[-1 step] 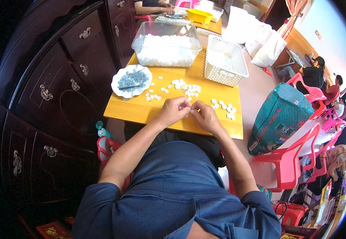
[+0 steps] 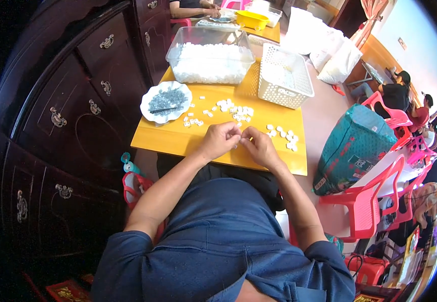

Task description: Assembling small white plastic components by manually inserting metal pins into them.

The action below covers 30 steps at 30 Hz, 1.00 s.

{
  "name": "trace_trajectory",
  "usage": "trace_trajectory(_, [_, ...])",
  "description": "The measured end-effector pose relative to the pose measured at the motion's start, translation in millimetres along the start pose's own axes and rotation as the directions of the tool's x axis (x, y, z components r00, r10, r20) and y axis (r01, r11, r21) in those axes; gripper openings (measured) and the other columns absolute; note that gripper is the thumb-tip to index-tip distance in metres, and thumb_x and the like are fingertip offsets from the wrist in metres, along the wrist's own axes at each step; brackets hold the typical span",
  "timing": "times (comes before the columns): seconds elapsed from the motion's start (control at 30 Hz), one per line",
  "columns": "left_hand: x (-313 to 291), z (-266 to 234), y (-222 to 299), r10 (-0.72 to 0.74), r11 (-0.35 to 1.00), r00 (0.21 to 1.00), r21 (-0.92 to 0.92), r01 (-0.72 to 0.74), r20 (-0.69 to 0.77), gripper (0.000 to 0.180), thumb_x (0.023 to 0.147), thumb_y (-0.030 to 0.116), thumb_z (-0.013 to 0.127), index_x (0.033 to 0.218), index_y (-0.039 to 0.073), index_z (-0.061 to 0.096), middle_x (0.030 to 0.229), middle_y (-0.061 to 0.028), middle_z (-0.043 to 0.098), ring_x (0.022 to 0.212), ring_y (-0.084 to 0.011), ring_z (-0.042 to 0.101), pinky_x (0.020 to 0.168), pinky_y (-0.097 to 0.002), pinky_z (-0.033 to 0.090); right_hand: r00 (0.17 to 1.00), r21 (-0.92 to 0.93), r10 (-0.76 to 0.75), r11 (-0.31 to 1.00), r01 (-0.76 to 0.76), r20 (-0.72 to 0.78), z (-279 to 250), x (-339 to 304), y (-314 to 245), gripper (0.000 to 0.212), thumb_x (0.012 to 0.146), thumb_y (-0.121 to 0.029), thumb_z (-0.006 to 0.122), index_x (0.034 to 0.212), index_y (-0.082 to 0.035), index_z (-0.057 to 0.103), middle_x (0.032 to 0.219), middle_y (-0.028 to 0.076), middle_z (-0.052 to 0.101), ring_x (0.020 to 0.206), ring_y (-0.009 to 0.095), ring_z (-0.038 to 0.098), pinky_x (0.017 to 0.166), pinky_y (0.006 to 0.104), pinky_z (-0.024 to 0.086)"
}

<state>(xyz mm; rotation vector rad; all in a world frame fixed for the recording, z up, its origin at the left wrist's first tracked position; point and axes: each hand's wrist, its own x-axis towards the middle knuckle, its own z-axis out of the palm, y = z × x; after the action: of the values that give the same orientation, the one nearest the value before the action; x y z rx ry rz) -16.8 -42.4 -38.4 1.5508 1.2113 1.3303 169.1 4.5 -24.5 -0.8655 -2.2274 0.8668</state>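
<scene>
Above the near edge of the yellow table [image 2: 163, 138], my left hand [image 2: 220, 141] and my right hand [image 2: 260, 147] meet at the fingertips. Both are closed in a pinch; what they hold is too small and too hidden to name. Just beyond them lies a cluster of small white plastic pieces [image 2: 241, 111]. Rounder white pieces [image 2: 290, 138] are scattered by my right hand. Several small rectangular white pieces [image 2: 194, 122] lie to the left. A white scalloped plate [image 2: 147, 106] there carries small greyish clear parts [image 2: 170, 96] and a thin black stick [image 2: 163, 109].
A clear plastic bin [image 2: 180, 38] full of white pieces stands at the table's far side, beside a white perforated basket [image 2: 279, 95]. Dark cabinets [image 2: 67, 95] line the left. A green bag [image 2: 352, 151] and pink chairs [image 2: 364, 201] stand right. Another person's hands [image 2: 211, 10] work beyond.
</scene>
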Motion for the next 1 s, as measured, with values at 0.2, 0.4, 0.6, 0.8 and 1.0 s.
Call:
trace_trajectory(0.2, [1,-1,-3,0.074,0.993,0.997,0.1,-0.07,-0.035,0.003,0.087,0.002,0.066,0.087,-0.001,0.066,0.076,-0.005,0.071,0.066,-0.0095,0.068,0.061,-0.0262,0.055,0.999,0.057,0.028,0.998,-0.027,-0.018,2,1,0,0.014,0.093,-0.014,0.068,0.095,-0.001,0.062,0.079,0.013,0.068,0.069,0.02,0.065,0.063,0.0336,0.051])
trace_trajectory(0.4, [3,5,-8,0.02,0.999,0.992,-0.043,-0.026,-0.125,0.004,0.088,0.001,0.065,0.091,-0.001,0.066,0.077,-0.0052,0.071,0.067,-0.0097,0.068,0.061,-0.0261,0.056,0.991,0.289,0.111,0.953,-0.087,-0.068,19,1,18,0.015,0.094,-0.016,0.068,0.095,-0.002,0.062,0.076,0.002,0.064,0.066,0.01,0.059,0.06,0.027,0.048])
trace_trajectory(0.6, [5,4,-15,0.12,0.99,0.96,-0.042,-0.135,-0.253,0.007,0.088,0.0,0.067,0.094,-0.002,0.066,0.081,-0.0058,0.071,0.069,-0.0083,0.067,0.06,-0.0256,0.058,0.962,0.575,0.255,0.774,-0.266,0.101,24,0,18,0.014,0.099,-0.018,0.065,0.097,-0.004,0.062,0.078,-0.002,0.062,0.063,0.005,0.053,0.055,0.0208,0.043])
trace_trajectory(0.8, [2,6,-9,0.001,0.995,0.986,-0.095,-0.017,-0.168,0.007,0.092,-0.003,0.065,0.098,-0.002,0.065,0.088,-0.0036,0.069,0.075,-0.007,0.065,0.068,-0.0226,0.057,0.951,0.662,0.309,0.706,-0.251,0.031,24,0,15,0.015,0.099,-0.02,0.065,0.098,-0.005,0.063,0.078,-0.004,0.061,0.062,0.004,0.052,0.056,0.0201,0.043])
trace_trajectory(1.0, [3,1,-12,-0.043,0.986,0.997,-0.163,0.031,-0.069,0.008,0.094,0.004,0.066,0.1,-0.001,0.067,0.089,-0.0038,0.07,0.072,-0.008,0.065,0.064,-0.0226,0.056,0.96,0.649,0.28,0.732,-0.206,-0.011,16,1,16,0.014,0.099,-0.019,0.065,0.097,-0.005,0.063,0.078,-0.003,0.061,0.064,0.005,0.053,0.057,0.0209,0.045])
